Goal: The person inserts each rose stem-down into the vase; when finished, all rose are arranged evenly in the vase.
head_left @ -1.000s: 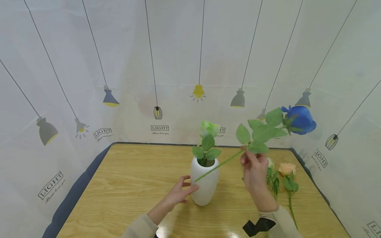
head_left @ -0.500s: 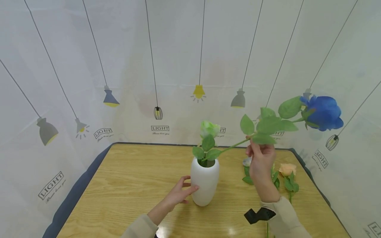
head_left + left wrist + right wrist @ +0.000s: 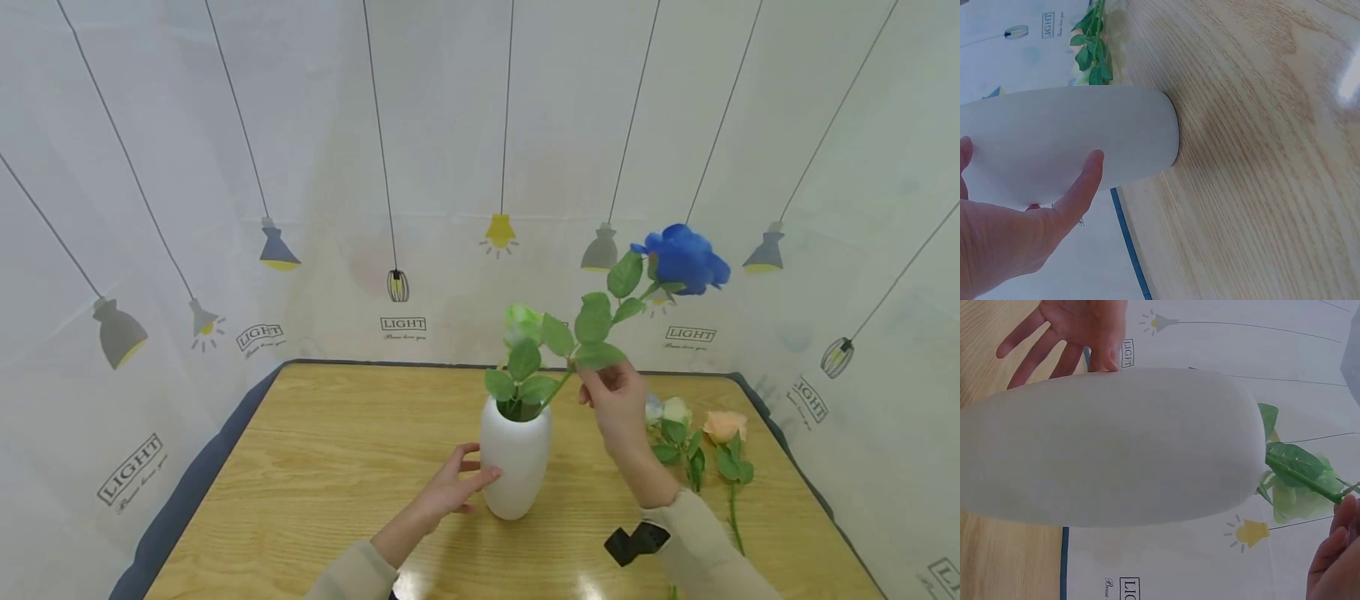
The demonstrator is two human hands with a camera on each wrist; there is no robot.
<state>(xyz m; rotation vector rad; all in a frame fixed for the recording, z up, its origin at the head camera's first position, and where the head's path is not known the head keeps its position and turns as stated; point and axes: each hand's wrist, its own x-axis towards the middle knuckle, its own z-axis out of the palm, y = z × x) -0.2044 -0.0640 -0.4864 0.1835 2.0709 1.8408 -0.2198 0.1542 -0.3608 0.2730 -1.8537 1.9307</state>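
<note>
Since the earlier frame, the blue rose (image 3: pixel 686 260) and the right hand (image 3: pixel 621 408) have been shifted toward the left edge of the desk (image 3: pixel 337 442). From the head, the rose's stem is seen pinched between right thumb and fingers; its lower end is brought to the mouth of the white vase (image 3: pixel 513 462), its bloom tilted toward the desk's right edge. Within the vase a pale green rose (image 3: pixel 522 323) is held upright. The vase is stood near the desk's middle and is held by the left hand (image 3: pixel 442 492), thumb on its near face. Toward the desk's far right corner are laid a peach rose (image 3: pixel 724 427) and a white rose (image 3: pixel 677 412).

By the left wrist, the vase's base is shown on the desk, with green leaves (image 3: pixel 1092 47) seen beyond.

By the right wrist, the left fingers are shown spread; the stem is hidden behind the vase's rim, so its depth cannot be told.
</note>
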